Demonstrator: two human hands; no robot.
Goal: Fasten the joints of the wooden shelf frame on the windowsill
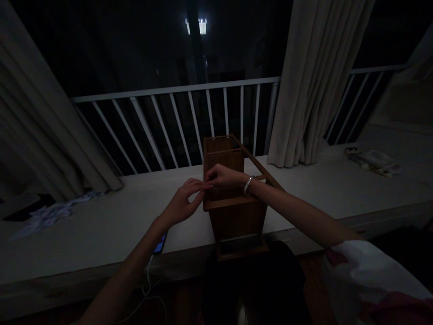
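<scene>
A brown wooden box-like rack (233, 212) lies on a pale ledge (101, 225), its near end hanging over the ledge's front edge. My right hand (221, 176), with a silver bangle on the wrist, rests curled on the rack's upper left edge. My left hand (184, 201) reaches in from the left, and its fingertips meet the right hand's fingers at that edge. In the dim light I cannot make out what, if anything, the fingers pinch.
A white railing (176, 90) runs behind the ledge against darkness. Curtains hang at the left (37, 135) and right (314, 81). Crumpled paper (50, 214) lies at the ledge's left, cloth (372, 160) at its right. A phone (160, 243) with a white cable sits near my left forearm.
</scene>
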